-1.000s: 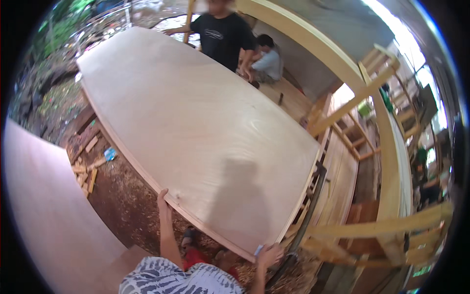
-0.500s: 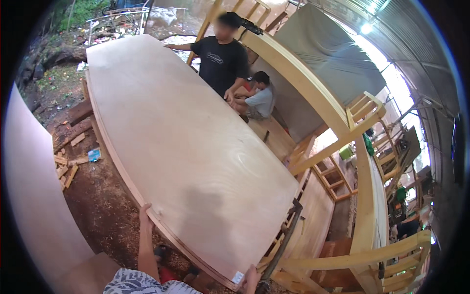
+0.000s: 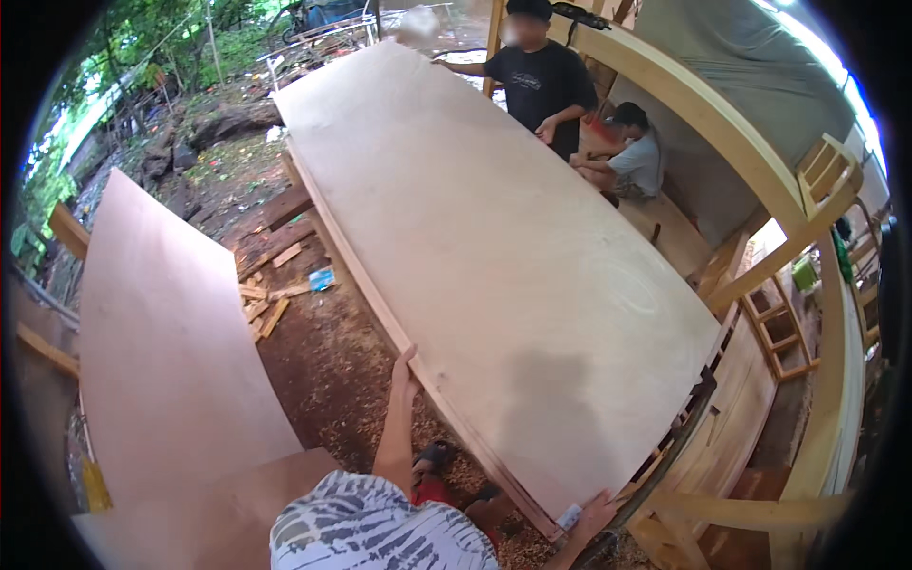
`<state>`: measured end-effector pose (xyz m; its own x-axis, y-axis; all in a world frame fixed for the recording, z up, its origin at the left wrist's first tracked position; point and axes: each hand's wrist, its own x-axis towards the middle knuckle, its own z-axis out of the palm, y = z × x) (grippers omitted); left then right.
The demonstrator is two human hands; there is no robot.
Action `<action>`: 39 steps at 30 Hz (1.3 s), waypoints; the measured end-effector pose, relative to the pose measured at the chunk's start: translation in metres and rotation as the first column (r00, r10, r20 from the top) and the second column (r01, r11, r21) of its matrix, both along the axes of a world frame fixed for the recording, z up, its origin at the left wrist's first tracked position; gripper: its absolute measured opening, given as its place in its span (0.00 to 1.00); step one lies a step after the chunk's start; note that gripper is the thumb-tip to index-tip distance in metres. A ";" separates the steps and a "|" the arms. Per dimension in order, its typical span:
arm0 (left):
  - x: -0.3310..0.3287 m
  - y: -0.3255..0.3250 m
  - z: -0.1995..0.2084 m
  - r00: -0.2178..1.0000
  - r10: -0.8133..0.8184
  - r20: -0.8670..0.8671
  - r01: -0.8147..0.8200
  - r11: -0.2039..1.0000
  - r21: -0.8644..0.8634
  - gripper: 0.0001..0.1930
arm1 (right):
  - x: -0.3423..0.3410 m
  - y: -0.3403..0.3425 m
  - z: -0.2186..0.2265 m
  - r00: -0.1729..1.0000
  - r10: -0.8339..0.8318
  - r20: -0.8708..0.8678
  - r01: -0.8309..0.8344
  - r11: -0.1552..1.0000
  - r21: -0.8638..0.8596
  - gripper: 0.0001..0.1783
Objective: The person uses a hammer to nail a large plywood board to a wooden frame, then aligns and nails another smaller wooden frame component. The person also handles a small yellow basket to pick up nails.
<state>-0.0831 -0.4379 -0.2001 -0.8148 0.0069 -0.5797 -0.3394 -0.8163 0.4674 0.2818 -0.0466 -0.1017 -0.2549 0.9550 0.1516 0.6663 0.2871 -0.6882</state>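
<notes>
A large pale plywood sheet (image 3: 475, 247) lies in front of me, slanting from far left to near right, with further layers showing under its left edge. My left hand (image 3: 406, 369) is closed around that left edge, about two thirds of the way toward me. At the near right corner my right hand (image 3: 596, 516) grips the end of the sheet, its fingers on top beside a small white label (image 3: 569, 517). The undersides of both hands are hidden. Across the sheet stands a person in a dark shirt (image 3: 541, 85), one hand on the far edge.
Another thin wooden panel (image 3: 180, 332) stands at my left. Wood offcuts (image 3: 261, 304) and a blue packet (image 3: 321, 278) lie on the dirt floor. Behind the sheet crouches a person in a grey shirt (image 3: 638, 161). Timber frames (image 3: 817, 427) rise on the right, beside a dark bar (image 3: 670, 446).
My view has swung left, so the sheet and both people appear farther right, and more of the left panel shows. Both hands stay on the sheet's edges.
</notes>
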 end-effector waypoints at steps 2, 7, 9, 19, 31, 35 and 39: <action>-0.004 -0.002 0.005 0.998 -0.060 -0.011 0.061 0.995 0.077 0.36 | 0.001 0.011 -0.013 0.995 0.061 0.082 -0.064 0.997 0.037 0.30; 0.016 -0.025 -0.036 0.994 0.002 -0.113 0.022 0.976 0.217 0.40 | -0.003 -0.001 0.013 0.974 0.122 0.189 -0.069 0.963 -0.262 0.30; 0.016 -0.030 -0.060 0.988 0.026 -0.150 0.014 0.967 0.255 0.41 | -0.020 -0.018 0.034 0.976 0.070 0.207 -0.010 0.960 -0.281 0.30; 0.016 -0.033 -0.099 0.961 0.137 -0.241 -0.013 0.891 0.454 0.40 | -0.012 -0.037 0.053 0.986 0.123 0.112 -0.103 0.980 -0.172 0.31; 0.008 -0.026 -0.138 0.980 0.110 -0.167 -0.031 0.910 0.413 0.44 | 0.003 -0.047 -0.004 0.983 0.086 0.162 -0.067 0.990 -0.122 0.35; 0.010 -0.039 -0.155 0.947 0.107 -0.302 0.042 0.893 0.448 0.47 | 0.012 -0.034 -0.059 0.996 0.061 0.057 -0.056 0.995 -0.083 0.34; 0.017 -0.020 -0.145 0.973 0.143 -0.181 -0.038 0.875 0.483 0.45 | 0.030 -0.021 -0.033 0.989 0.041 0.144 -0.028 0.995 -0.092 0.35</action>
